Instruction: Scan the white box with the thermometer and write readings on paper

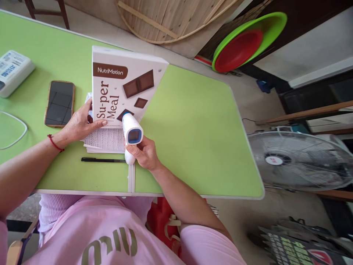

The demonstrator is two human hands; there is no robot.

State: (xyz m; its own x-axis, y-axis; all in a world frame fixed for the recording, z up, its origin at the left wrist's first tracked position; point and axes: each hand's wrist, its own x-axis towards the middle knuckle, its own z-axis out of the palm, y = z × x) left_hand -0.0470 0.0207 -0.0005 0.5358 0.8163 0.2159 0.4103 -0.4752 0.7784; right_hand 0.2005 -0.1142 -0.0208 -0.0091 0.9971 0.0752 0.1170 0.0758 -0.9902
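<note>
My left hand grips the lower left corner of a white "Su-per Meal" box, thumb on its front and fingers behind the edge. The box stands tilted over a stack of printed paper sheets. In my right hand is a white infrared thermometer with a blue-framed screen, which looks dark. Its head points at the lower part of the box; whether the two touch, I cannot tell. A black pen lies just below the papers, its right end meeting the thermometer's handle in view.
On the green table, a phone lies left of the box. Farther left are a white device and a white cable. Beyond the right edge stands a fan. Green and red basins lean behind.
</note>
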